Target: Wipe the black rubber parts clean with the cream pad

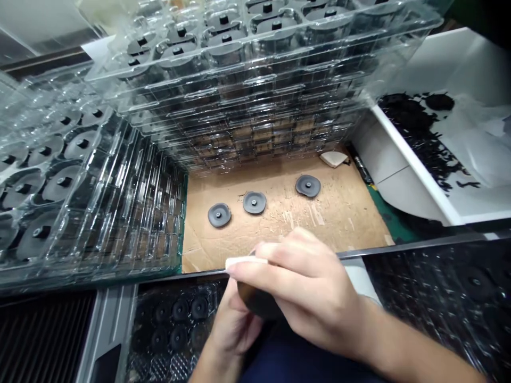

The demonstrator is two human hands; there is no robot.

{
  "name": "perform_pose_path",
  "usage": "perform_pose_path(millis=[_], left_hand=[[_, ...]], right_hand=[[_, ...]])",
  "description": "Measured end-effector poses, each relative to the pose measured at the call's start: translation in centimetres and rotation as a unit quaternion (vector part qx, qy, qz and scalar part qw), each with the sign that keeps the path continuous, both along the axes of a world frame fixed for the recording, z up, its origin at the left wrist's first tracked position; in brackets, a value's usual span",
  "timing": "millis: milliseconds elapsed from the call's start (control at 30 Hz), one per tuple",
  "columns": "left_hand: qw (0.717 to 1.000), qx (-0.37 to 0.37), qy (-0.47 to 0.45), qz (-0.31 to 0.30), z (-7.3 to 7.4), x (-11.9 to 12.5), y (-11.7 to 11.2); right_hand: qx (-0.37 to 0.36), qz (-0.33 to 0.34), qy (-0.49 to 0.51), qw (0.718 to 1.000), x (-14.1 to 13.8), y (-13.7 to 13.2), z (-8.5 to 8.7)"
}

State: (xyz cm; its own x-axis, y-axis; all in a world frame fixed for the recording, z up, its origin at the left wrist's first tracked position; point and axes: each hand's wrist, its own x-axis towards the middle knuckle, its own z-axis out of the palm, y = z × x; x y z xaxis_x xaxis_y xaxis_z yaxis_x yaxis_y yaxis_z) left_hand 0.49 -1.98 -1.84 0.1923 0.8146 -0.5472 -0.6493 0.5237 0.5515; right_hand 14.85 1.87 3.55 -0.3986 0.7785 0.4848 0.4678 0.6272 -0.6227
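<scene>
My L fingers [230,297] grip dark, round, plastic-looking disc [257,302], near side of flat brown cardboard [339,226]; R fingers [263,274] pinch white, flat, soft-looking pad [239,261] at its rim. Rec. light, even pressure.

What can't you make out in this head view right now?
Head view:
- Dark disc: partly hidden by the right hand, so its full outline can't be told.
- White pad: partly covered by the right hand; whole shape unclear.
- Left hand: partly hidden behind the disc and right hand.
- Left tray stack: cut off by the left edge.
- Black scraps: too small and jumbled to count.
</scene>
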Motion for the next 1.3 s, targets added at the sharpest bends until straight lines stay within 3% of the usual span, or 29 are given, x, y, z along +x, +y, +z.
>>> perform_pose_path(millis=[67,167,267,367,433,500,633,733,800,867,933,1000,1067,1167,1233,1300], left_hand=[[1.000,0.011,0.016,0.005,0.2,0.0,0.3],[0.999,0.022,0.016,0.030,0.4,-0.2,0.6],[0.999,0.034,-0.014,0.033,0.4,-0.5,0.6],[0.998,0.041,-0.034,0.031,0.3,-0.5,0.6],[0.998,0.035,-0.043,0.028,0.4,-0.5,0.7],[0.998,0.030,-0.043,0.026,0.5,-0.4,0.7],[0.999,0.020,-0.012,0.032,0.4,0.1,0.4],[1.000,0.006,0.006,0.020,-0.1,0.4,0.1],[1.000,0.000,0.011,0.027,-0.5,0.4,0.0],[0.999,-0.008,0.023,0.042,-0.7,0.3,-0.1],[0.999,-0.018,0.028,0.033,-0.7,0.5,-0.1],[0.999,-0.027,0.017,0.008,-0.4,0.7,0.0],[1.000,-0.023,0.002,-0.004,-0.2,0.6,0.1],[1.000,-0.020,-0.019,-0.004,0.0,0.3,0.2],[0.999,-0.017,-0.045,-0.011,0.0,0.1,0.2],[0.998,-0.013,-0.068,-0.013,0.0,0.3,0.2]], right_hand=[[-0.043,0.001,0.041,0.998,0.6,0.2,0.0],[-0.198,-0.049,0.045,0.978,2.2,0.1,-1.5],[-0.314,-0.078,0.068,0.944,3.5,-0.4,-5.5],[-0.339,-0.099,0.059,0.934,3.8,-0.9,-9.8],[-0.335,-0.116,0.049,0.934,3.8,-0.8,-10.9],[-0.331,-0.136,0.049,0.932,3.8,-0.5,-9.7],[-0.245,-0.156,0.095,0.952,2.8,-0.1,-3.3],[-0.147,-0.035,0.100,0.983,1.2,-0.5,0.1],[-0.176,0.054,0.055,0.981,0.4,-0.7,0.7],[-0.242,0.100,0.007,0.965,-0.1,-0.5,0.5],[-0.255,0.081,0.001,0.964,-0.5,0.0,0.0],[-0.194,0.027,0.039,0.980,-0.7,0.3,-0.3],[-0.168,0.033,0.078,0.982,-0.6,0.3,-0.3],[-0.253,0.116,0.072,0.958,0.9,-0.5,0.2],[-0.297,0.089,0.028,0.950,2.2,-1.1,0.7],[-0.285,0.016,-0.030,0.958,2.9,-1.3,0.9]])
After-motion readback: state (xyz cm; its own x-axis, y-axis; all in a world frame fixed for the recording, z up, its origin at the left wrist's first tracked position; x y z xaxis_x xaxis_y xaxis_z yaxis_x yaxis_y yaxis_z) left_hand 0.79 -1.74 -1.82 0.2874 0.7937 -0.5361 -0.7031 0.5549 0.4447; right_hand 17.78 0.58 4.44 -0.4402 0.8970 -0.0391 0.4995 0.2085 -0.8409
